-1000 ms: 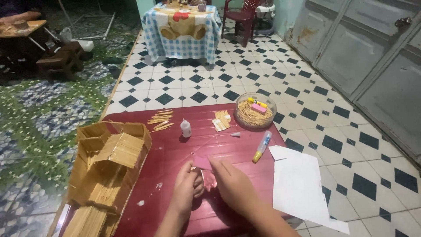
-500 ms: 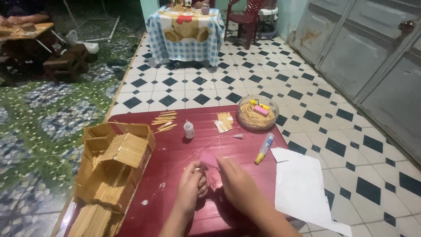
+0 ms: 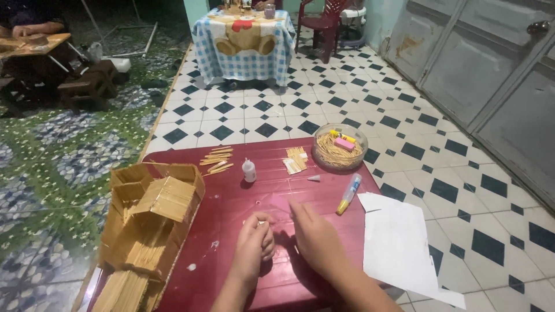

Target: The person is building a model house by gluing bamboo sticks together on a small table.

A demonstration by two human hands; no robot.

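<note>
Head view of a low red counter (image 3: 254, 190) on a black-and-white tiled floor (image 3: 439, 150). At lower centre of the frame the left hand (image 3: 254, 245) is curled, fingertips pinched on a small pale piece (image 3: 261, 222), probably a short stick or scrap; its long axis cannot be told at this size. The right hand (image 3: 315, 237) lies just beside it to the right, palm down on the glossy surface, fingers together and pointing toward upper left, clamped on nothing visible. The left hand is therefore the nearer to the piece, which sits at its fingertips, to the left of the right hand's fingertips.

Left of both hands, at lower left of the frame, stands a model house (image 3: 147, 231) built of flat wooden sticks, matt and straw-coloured, its roof slab tilted. Above the hands, well apart: loose sticks (image 3: 215, 160), a small white glue bottle (image 3: 248, 170) standing upright, a short stack of cut sticks (image 3: 295, 160), and a clear round bowl (image 3: 340, 147) filled with thin sticks. A glue pen (image 3: 349, 193) lies obliquely near the right edge, its yellow end toward the hands. White paper (image 3: 399, 242) overhangs the counter's right side.
</note>
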